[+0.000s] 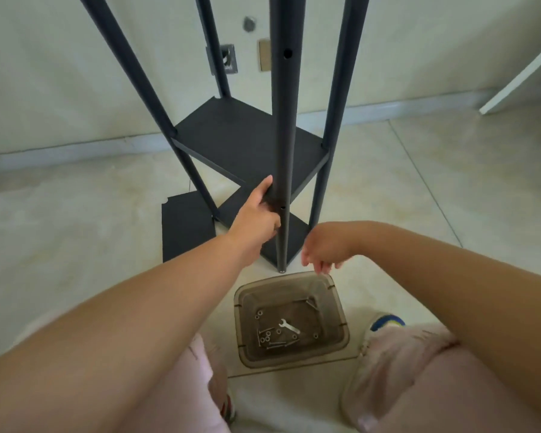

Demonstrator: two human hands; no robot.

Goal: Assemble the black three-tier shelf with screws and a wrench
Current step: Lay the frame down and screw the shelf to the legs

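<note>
Nearest, a smoky translucent plastic bin [338,310] sits on the pale tile floor, holding a small silver wrench [289,326] among loose screws and washers [267,337]. Just above the bin's far rim the right hand [324,248] hangs loose, fingers drooping, grasping nothing. Beyond the bin stands the black metal shelf frame [247,142]; the left hand [258,218] grips its nearest post low down. A loose black shelf panel [185,226] lies flat beyond the bin, left of that post
</note>
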